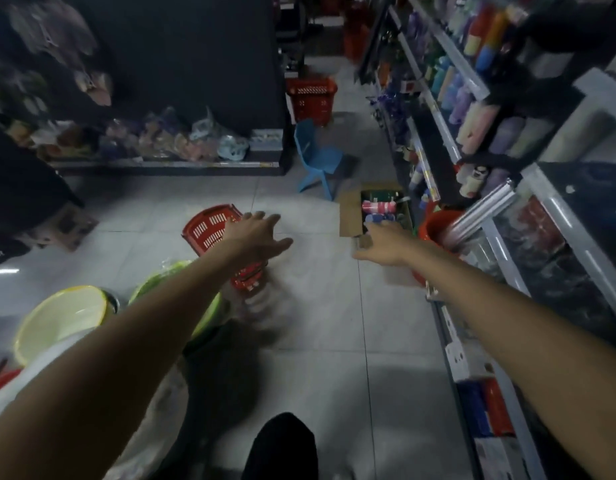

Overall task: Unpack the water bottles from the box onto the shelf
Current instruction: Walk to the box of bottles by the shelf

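An open cardboard box [349, 213] stands on the floor by the foot of the right-hand shelf [448, 133]. Pink and blue water bottles [377, 206] lie inside it. More coloured bottles [451, 88] stand in rows on the shelf boards. My right hand [386, 245] is stretched forward with its fingers apart, just short of the box's near edge, holding nothing. My left hand [258, 235] reaches out over the floor with spread fingers, above a red basket, and is empty.
A tipped red basket [209, 228] lies on the floor under my left hand. Yellow and green basins [60, 317] sit at lower left. A blue child's chair [317, 157] stands beyond the box, a red bucket [438, 230] beside it, another red basket [311, 98] farther back.
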`<action>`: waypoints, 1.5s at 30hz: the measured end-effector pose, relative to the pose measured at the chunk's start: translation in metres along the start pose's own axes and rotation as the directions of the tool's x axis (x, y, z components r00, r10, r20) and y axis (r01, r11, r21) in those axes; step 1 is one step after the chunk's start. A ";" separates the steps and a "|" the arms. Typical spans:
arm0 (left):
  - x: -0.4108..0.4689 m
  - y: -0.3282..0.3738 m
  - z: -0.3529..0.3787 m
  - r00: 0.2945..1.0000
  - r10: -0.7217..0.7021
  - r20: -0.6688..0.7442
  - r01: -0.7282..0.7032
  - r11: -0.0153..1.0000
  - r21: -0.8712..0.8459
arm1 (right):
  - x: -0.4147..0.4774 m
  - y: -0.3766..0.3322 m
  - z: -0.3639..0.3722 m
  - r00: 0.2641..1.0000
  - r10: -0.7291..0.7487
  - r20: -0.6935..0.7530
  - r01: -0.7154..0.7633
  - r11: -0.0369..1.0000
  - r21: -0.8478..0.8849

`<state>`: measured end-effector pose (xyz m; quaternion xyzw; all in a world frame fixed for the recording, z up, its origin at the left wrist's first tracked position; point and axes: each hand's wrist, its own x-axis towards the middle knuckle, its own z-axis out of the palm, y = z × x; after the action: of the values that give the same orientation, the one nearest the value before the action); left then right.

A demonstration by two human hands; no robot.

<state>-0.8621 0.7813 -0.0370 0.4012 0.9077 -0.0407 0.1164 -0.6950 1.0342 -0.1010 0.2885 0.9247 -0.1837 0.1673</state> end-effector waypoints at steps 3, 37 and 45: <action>0.069 -0.016 -0.009 1.000 0.009 -0.027 -0.009 1.000 0.008 | 0.041 -0.024 -0.036 0.999 -0.037 -0.010 0.037 0.999 -0.012; 0.891 -0.126 -0.178 0.999 0.012 0.042 -0.013 1.000 0.014 | 0.771 0.022 -0.368 0.994 0.095 0.044 -0.098 0.994 0.049; 1.064 -0.077 -0.213 0.967 0.237 0.095 -0.248 0.961 0.124 | 0.874 0.088 -0.415 0.969 0.241 0.043 -0.245 0.961 0.131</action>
<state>-1.6499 1.5296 -0.0914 0.5145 0.8415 -0.1030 0.1289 -1.4064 1.6956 -0.1217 0.4082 0.8653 -0.2280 0.1807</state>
